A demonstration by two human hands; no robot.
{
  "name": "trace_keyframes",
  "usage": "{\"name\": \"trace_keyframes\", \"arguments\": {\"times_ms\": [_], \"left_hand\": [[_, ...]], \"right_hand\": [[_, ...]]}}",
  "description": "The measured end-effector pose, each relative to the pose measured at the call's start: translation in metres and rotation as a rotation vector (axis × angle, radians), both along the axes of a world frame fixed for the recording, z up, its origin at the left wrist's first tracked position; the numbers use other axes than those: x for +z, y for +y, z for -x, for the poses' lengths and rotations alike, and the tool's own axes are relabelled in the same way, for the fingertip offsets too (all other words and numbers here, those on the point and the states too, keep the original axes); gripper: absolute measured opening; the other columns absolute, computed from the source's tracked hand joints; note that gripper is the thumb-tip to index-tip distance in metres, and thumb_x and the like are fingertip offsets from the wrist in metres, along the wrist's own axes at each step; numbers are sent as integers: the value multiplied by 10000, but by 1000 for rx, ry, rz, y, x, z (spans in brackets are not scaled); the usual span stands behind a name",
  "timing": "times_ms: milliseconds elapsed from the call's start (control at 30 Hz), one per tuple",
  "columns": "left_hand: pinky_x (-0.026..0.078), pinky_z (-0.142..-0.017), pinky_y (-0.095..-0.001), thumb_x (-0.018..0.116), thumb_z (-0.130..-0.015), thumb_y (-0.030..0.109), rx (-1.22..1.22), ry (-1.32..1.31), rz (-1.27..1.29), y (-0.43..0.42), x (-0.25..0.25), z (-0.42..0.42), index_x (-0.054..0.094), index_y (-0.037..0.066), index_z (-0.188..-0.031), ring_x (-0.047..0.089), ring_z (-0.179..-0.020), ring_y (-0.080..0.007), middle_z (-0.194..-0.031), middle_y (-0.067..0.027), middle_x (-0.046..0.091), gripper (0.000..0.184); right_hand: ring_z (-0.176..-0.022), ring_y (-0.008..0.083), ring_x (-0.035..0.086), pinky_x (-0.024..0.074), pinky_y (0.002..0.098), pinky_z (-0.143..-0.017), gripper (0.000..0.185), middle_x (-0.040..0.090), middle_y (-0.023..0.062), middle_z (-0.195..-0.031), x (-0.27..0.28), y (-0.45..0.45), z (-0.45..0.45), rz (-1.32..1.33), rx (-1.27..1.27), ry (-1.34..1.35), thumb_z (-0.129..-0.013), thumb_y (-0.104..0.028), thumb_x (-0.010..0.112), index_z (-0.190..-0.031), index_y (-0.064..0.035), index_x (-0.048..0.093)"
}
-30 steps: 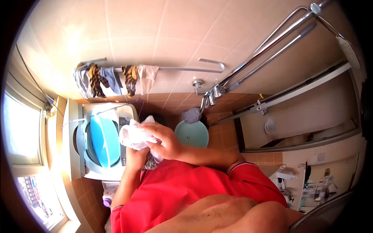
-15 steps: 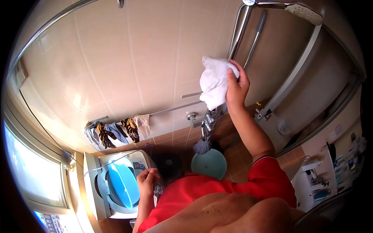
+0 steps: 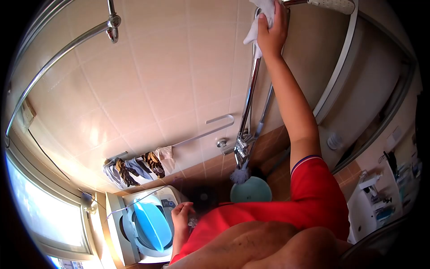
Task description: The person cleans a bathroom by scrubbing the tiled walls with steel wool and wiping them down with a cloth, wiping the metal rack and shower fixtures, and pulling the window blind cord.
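My right hand is raised high, its fingers closed on a white cloth. The cloth lies against the upper part of the chrome shower pipe, partly wrapping it. Just to the right is the shower head, cut off by the top edge. My left hand stays low by my body, fingers curled in, beside the washing machine. A shiny greyish thing shows near the left wrist; whether that hand holds it is unclear.
A blue basin leans in the washing machine's opening. Small laundry hangs on a wall rail. Below the tap are a fluffy grey brush head and a green basin. A sink stands at the right.
My right hand has moved up with the white cloth, from in front of the pipe to its upper part. My left hand keeps its curled pose. The view has tilted and shifted.
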State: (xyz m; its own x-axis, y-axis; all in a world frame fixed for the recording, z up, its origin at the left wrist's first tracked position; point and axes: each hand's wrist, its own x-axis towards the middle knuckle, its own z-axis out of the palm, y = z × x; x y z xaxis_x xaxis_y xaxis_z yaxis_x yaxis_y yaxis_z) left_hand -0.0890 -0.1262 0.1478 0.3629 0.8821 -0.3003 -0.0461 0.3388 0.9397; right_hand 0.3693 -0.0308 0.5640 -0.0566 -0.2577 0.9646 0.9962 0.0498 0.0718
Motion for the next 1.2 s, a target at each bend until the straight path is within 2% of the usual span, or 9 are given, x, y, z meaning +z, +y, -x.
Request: {"name": "trace_keyframes", "arguments": {"times_ms": [233,433,567,733,800,867,967,1033,1200], "left_hand": [[430,-597,-246,564,-950,166,-87,-100,117,-1,-5,-6,702,-31,-970,582,-618,-125,-697,-74,660,241],[429,-584,-250,550,-960,160,-196,-87,98,10,-17,-24,693,-35,-991,582,-608,-133,-690,-79,656,244],[429,-570,-252,551,-959,162,-212,-53,131,7,-1,-28,692,-34,-1002,580,-598,-133,-686,-79,651,244],[445,-547,-258,548,-961,169,-189,-73,148,4,-23,-23,682,-42,-1004,581,-573,-144,-678,-85,646,254],[451,-523,-264,546,-962,171,-181,-89,140,7,-24,-27,680,-42,-995,582,-558,-150,-677,-87,645,253],[454,-496,-269,545,-962,170,-159,-110,193,4,-14,-28,679,-39,-983,584,-545,-156,-679,-89,644,249],[455,-471,-274,544,-961,167,-126,-94,151,3,-9,-30,679,-35,-972,584,-529,-162,-678,-91,644,243],[457,-483,-270,544,-961,165,-105,-110,147,1,-10,-28,680,-36,-974,588,-540,-161,-676,-92,644,243],[460,-515,-266,544,-955,167,-107,-93,158,3,-20,-21,684,-38,-983,595,-567,-157,-677,-93,645,249]], "right_hand": [[-884,423,612,495,468,-782,295,621,233,-974,-198,-7,-13,354,-18,317,-864,-171,676,-1052,37,582],[-902,446,617,499,478,-780,354,641,250,-975,-341,-31,-12,645,35,524,-853,-231,708,-1062,34,602],[-949,386,651,508,429,-826,328,674,224,-1012,-315,-49,-33,572,143,557,-886,-234,700,-1095,13,643],[-896,160,570,464,335,-794,242,622,85,-965,-119,-37,-57,43,254,375,-1007,-221,562,-1014,18,598],[-817,280,561,457,396,-731,246,571,119,-897,-32,-32,-32,-134,233,46,-962,-224,599,-923,18,580],[-1355,442,396,295,482,-1144,620,448,260,-1447,8,4,-18,-13,34,108,-871,-122,624,-1435,17,405],[-1379,447,366,296,480,-1153,675,401,271,-1481,-30,14,2,46,-122,129,-857,-171,664,-1441,28,390],[-1194,426,541,471,459,-960,544,498,286,-1353,-37,18,7,-18,-80,21,-861,-191,676,-1332,19,502],[-1288,497,449,430,478,-1032,689,354,338,-1467,-163,1,1,300,-86,97,-843,-135,669,-1439,34,366]]}}
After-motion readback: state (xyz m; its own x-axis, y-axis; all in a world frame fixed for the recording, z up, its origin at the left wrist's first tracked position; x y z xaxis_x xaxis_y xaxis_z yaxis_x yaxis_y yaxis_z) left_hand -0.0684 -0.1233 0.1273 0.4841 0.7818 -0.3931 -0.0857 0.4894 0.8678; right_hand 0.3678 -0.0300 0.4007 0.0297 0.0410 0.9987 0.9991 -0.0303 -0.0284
